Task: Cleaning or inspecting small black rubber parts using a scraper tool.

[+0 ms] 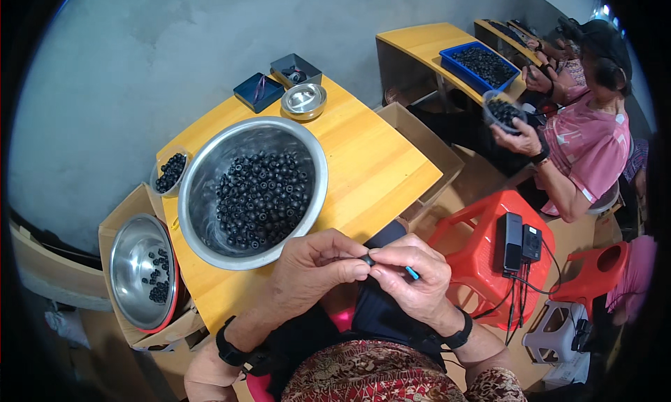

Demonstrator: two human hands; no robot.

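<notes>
Just in front of the big bowl, my left hand (311, 266) pinches a small black ring-like piece (367, 260) between thumb and fingertips. My right hand (419, 276) meets it there, closed on a thin tool whose blue end (412, 272) sticks out between the fingers; its working tip is hidden. The large steel bowl (187, 217) stands on the yellow table (381, 154), holding a heap of round black pieces (262, 199) with holes in them.
At the table's left, a clear cup holds black pieces (170, 173); a steel basin (124, 262) sits lower in a cardboard box. Two small trays (257, 93) and a metal bowl (303, 101) stand at the back. Right: a red stool (475, 262) with black devices, and a co-worker (587, 136) holding a cup.
</notes>
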